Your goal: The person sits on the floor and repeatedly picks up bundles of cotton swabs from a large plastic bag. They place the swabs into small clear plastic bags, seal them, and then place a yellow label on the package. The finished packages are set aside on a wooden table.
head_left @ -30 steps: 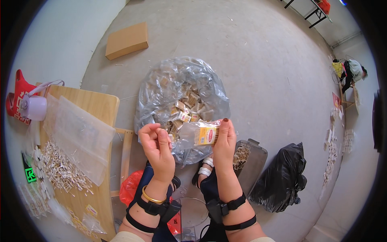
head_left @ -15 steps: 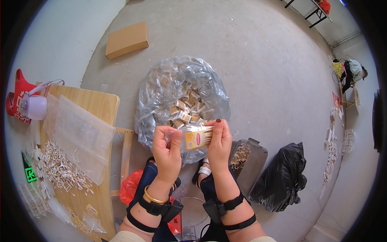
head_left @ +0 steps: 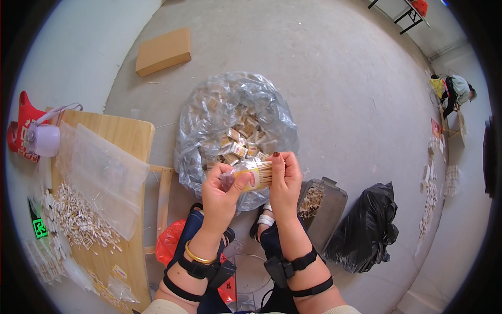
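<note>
On a grey floor [head_left: 345, 104], a wooden table [head_left: 133, 133] stands left of a clear bag [head_left: 191, 131]. Over the bag's near side, a person's left hand [head_left: 218, 198] and right hand [head_left: 285, 183] pinch opposite ends of a yellow-labelled packet [head_left: 254, 179], thin sticks [head_left: 266, 174] showing through.

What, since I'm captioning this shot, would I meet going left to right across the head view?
Heap of loose swabs, red plastic bag, left hand, swab pack, right hand, grey bin, black bag, another person.
</note>
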